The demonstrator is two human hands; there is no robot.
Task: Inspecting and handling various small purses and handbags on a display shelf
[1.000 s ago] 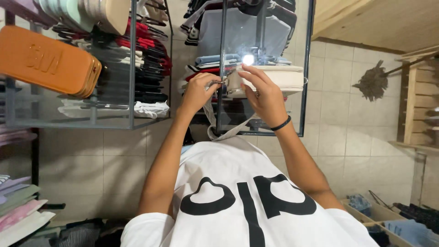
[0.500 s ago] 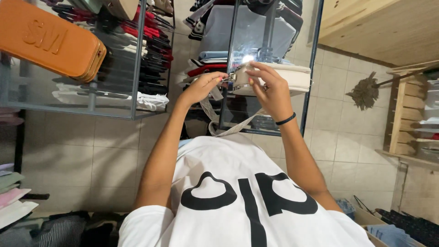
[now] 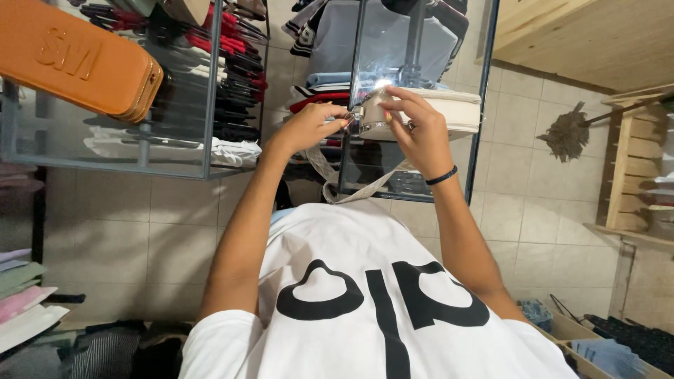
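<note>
Left hand (image 3: 309, 126): fingertips pinched on the metal fitting at the end of a cream bag (image 3: 382, 112). Right hand (image 3: 414, 130): fingers curled around the bag, gripping it, held up before a glass shelf (image 3: 421, 98). A beige strap (image 3: 337, 186) hangs below. An orange case (image 3: 77, 67) sits on the left-hand shelf.

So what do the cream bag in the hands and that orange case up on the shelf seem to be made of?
The cream bag looks like woven canvas: matte, with a flat webbing strap hanging below. The orange case looks like smooth leather or an imitation, with a soft sheen, embossed marks and stitched edges. The shelf under it seems to be glass in a metal frame.
</note>
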